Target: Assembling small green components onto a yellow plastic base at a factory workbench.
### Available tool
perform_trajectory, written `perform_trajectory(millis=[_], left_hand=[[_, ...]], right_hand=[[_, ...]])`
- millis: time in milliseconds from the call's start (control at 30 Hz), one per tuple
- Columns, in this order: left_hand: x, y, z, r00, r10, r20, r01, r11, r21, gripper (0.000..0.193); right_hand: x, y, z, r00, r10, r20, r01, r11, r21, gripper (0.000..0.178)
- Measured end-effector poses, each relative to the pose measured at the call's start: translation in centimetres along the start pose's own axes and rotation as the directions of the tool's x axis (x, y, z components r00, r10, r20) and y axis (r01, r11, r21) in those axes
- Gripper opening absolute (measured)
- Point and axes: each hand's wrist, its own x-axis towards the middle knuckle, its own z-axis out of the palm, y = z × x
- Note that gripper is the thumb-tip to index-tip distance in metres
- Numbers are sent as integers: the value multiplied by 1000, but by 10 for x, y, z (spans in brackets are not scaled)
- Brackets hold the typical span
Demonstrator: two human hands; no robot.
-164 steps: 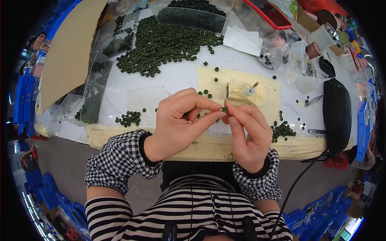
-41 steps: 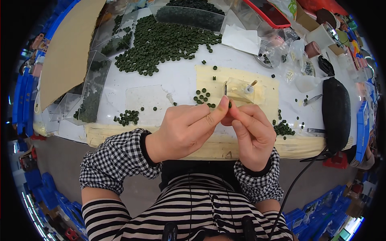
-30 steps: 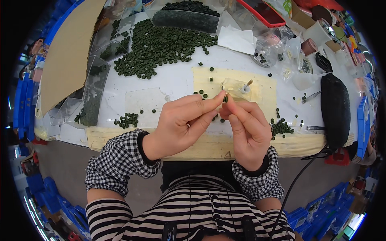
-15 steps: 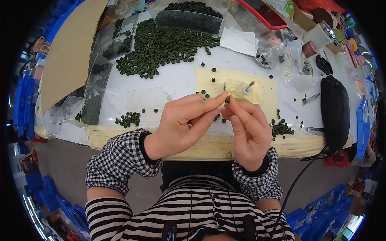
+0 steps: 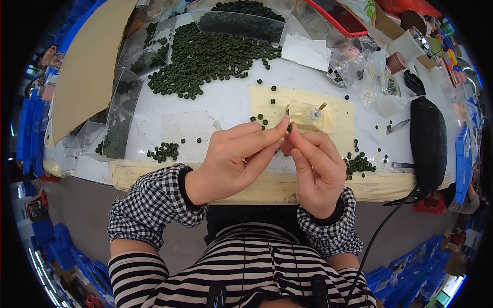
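Gripping, at the dial's centre, one dark-green grooved disc (image 5: 289, 127) at the fingertips of the right hand (image 5: 321, 167), above the white worktop (image 5: 231, 93). Holding the fingertips of the left hand (image 5: 233, 156) close together, against or just beside the same disc; hiding the contact, so leaving it impossible to tell whether the left is also gripping. Wearing black-and-white checked sleeve covers (image 5: 148, 203) on both forearms.

Bearing, close by at two o'clock, a pale fixture block (image 5: 304, 118) with a short wooden stick (image 5: 322, 107), taped over a cream sheet (image 5: 343, 110). Showing at half past ten a large heap of green discs (image 5: 210, 59); between eight and nine, a small disc cluster (image 5: 163, 152); at four, a second disc cluster (image 5: 358, 164).

Including at eleven o'clock a clear tray (image 5: 241, 25) of discs; just past twelve, a folded white paper (image 5: 307, 52); at one, a red-framed phone (image 5: 346, 19). Adding at three o'clock tweezers (image 5: 398, 126) and, farther out, a black padded pouch (image 5: 429, 146). Listing between nine and ten, at the edge, a brown cardboard sheet (image 5: 87, 69).
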Motion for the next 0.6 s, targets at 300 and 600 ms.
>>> perform_trajectory(millis=[300,600], left_hand=[[2,0,0,999,47,24,-49,995,89,40],[5,3,-9,973,-229,-7,221,946,-236,26]], right_hand=[[-1,0,-2,999,46,-11,-45,998,48,31],[1,0,-1,1000,-19,-5,19,1000,-5,31]])
